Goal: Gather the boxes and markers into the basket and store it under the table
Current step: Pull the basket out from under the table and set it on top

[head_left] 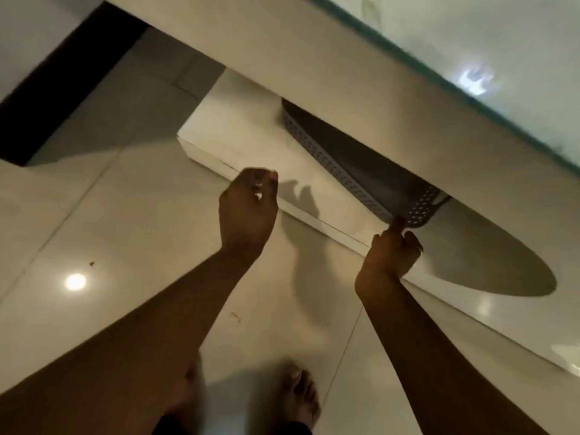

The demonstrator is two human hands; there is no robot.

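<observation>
Nearest, two bare feet stand blurred on the glossy tiled floor, with a ceiling light mirrored as a bright spot at the near left. Both forearms reach away from the camera toward the table. The left hand hangs in the air above the floor, fingers loosely curled and apart, holding nothing, just short of a low pale platform that runs beneath the table. The right hand is further right, fingers bent inward, its fingertips touching the near right corner of the basket; whether it grips the rim or only presses against it cannot be told. That basket is grey with a perforated wall, and it sits on the platform, mostly tucked below the table's thick pale edge, only its near side and corner showing. Its contents are hidden in shadow. Farther still, the table's top shows a greenish glass rim and a bright reflection at the far right.
</observation>
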